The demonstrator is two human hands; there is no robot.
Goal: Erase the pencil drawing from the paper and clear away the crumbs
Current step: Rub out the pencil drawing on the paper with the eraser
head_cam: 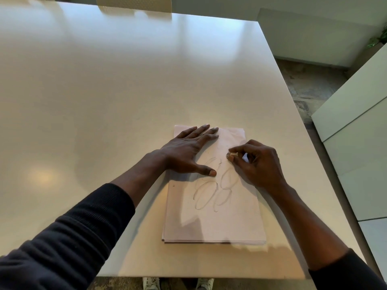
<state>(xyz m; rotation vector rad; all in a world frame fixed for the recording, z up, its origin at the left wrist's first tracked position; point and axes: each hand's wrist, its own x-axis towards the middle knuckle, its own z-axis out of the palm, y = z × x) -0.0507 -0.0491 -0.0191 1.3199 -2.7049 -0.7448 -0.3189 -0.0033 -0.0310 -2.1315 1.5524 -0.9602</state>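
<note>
eraser point(230, 156): mostly hidden in right hand point(260, 164), tip only | pencil drawing point(206, 195): upper loops partly under left hand point(186, 151) thumb and right hand | crumbs point(219, 163): specks, too small to tell | chair point(134, 4): cut by top edge

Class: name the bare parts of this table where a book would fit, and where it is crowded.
Bare: the wide table left of the paper, and the far half up to the chair. A narrower strip lies between paper and right edge. Crowded: the paper's upper half, under the left hand and the right hand holding the eraser.
</note>
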